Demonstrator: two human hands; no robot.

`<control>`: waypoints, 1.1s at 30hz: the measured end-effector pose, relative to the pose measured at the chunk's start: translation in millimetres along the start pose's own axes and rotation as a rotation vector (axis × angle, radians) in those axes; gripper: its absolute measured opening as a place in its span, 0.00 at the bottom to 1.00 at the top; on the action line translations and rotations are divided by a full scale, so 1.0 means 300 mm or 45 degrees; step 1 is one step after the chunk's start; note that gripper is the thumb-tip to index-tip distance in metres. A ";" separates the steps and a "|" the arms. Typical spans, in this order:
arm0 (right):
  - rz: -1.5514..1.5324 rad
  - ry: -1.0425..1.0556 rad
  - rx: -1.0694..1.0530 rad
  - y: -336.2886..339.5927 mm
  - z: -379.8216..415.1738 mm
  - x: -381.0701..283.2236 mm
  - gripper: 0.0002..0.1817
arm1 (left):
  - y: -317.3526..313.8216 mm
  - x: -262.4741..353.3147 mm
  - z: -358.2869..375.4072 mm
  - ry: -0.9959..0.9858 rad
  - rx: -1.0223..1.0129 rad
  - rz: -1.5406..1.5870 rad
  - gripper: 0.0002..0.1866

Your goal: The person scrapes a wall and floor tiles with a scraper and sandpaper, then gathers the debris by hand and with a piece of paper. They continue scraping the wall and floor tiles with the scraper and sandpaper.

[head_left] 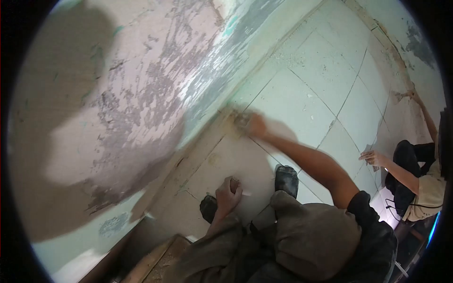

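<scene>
My right hand (256, 126) reaches out to the tiled floor (325, 89), near the foot of the wall. It is closed on a greyish thing (241, 120), pressed against the floor edge; motion blur hides its exact kind. My left hand (228, 195) is held low in front of me between my dark shoes. Its fingers are curled closed, and a small brownish thing (235, 184) shows at them, too small to name. A dark shoe (286, 180) stands to the right, and another shoe (208, 209) is partly behind my left wrist.
The wall (155, 85) on the left has patchy, scraped paint. Dusty debris lies along the wall's foot and on the tiles. At the right a co-worker crouches, one hand (374, 159) holding a flat tool, the other hand (414, 95) reaching to the far edge.
</scene>
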State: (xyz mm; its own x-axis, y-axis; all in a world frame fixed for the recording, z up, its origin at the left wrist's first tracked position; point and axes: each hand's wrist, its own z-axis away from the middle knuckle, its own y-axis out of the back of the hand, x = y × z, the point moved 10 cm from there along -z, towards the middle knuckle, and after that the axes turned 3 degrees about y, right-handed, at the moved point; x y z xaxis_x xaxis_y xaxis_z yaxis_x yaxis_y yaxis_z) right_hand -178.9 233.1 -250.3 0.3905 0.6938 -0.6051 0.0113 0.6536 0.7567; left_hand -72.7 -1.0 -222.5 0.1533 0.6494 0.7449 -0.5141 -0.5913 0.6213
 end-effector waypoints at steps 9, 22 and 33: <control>-0.221 -0.251 0.753 0.446 -0.023 0.198 0.20 | 0.002 -0.002 -0.005 -0.004 0.036 0.028 0.20; 0.276 -0.503 1.145 0.860 -0.115 0.421 0.12 | 0.007 -0.004 0.001 0.045 0.024 -0.006 0.19; -0.481 0.095 -0.072 -0.049 0.243 -0.158 0.17 | 0.002 0.007 -0.005 0.045 0.008 -0.012 0.19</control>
State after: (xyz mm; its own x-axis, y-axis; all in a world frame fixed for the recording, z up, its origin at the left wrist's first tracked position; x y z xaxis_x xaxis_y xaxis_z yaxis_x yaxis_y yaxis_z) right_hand -130.6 168.6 -214.8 0.3006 0.4194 -0.8566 0.0903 0.8816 0.4634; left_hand -74.0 0.8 -221.0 0.1280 0.6716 0.7298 -0.5076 -0.5878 0.6300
